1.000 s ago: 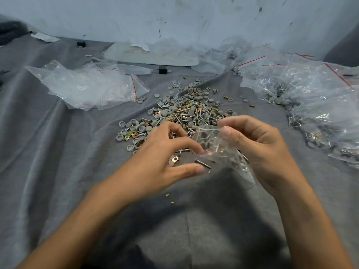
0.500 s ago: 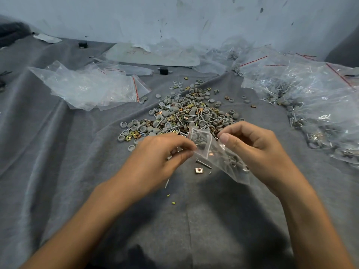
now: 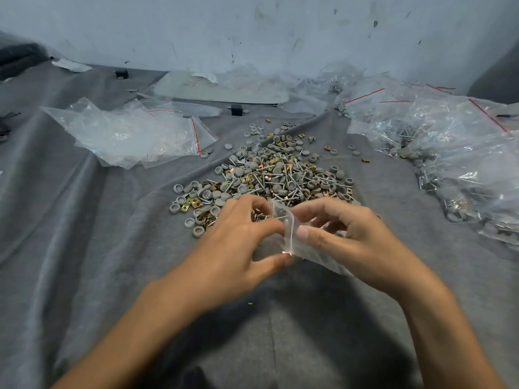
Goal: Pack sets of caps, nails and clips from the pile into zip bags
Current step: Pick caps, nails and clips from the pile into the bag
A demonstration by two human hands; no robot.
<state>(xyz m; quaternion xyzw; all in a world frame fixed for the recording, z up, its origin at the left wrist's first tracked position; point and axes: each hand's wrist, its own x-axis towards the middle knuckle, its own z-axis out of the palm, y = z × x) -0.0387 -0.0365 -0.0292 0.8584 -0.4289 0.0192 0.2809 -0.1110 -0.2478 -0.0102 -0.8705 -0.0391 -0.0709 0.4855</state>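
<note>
Head view: right hand (image 3: pixel 354 242) grips a small zip bag (image 3: pixel 290 234), thumb on top. Left hand (image 3: pixel 236 245) pinches the bag's mouth edge. The bag is just in front of the pile (image 3: pixel 266 175) of caps, nails and clips on grey cloth (image 3: pixel 84 248).

A wrinkled grey cloth (image 3: pixel 84 248) is covering the surface. A pile (image 3: pixel 275 175) of caps, nails and clips is lying at its centre. Empty zip bags (image 3: pixel 132 136) are lying to the left, filled bags (image 3: pixel 463 164) to the right, and a pale flat panel (image 3: pixel 219 88) is resting behind.
</note>
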